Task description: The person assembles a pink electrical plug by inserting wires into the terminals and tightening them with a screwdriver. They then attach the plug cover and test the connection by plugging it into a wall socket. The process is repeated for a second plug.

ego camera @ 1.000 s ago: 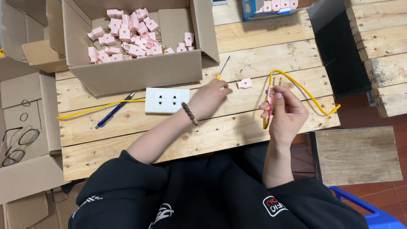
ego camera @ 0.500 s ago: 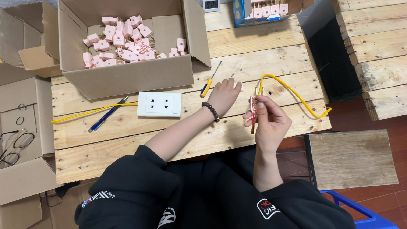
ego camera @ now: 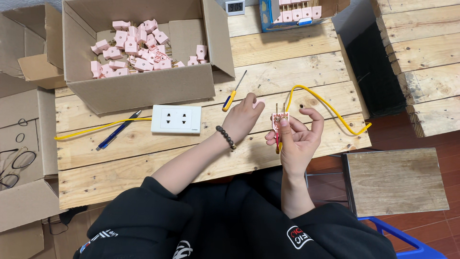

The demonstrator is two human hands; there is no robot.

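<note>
My right hand [ego camera: 295, 139] holds a pink plug half [ego camera: 280, 118] with two brass prongs pointing up, thumb pressed on it, with a yellow wire [ego camera: 330, 108] looping off to the right. My left hand [ego camera: 243, 115] rests on the wooden table [ego camera: 143, 153], fingers closed over a small pink piece [ego camera: 258, 102]. A yellow-handled screwdriver [ego camera: 234, 92] lies just beyond its fingers. A white double socket plate [ego camera: 176, 119] sits to the left of that hand. I wear a bead bracelet [ego camera: 225, 137] on the left wrist.
A large cardboard box [ego camera: 139, 88] of several pink plug parts stands at the back left. A blue pen [ego camera: 117, 130] and another yellow wire [ego camera: 91, 128] lie left of the socket. Other boxes sit at left, a blue box [ego camera: 268, 19] at the back, a wooden stool [ego camera: 395, 182] at right.
My left hand has settled over the small pink piece that lay loose on the table. My right hand has turned the plug so its prongs point up.
</note>
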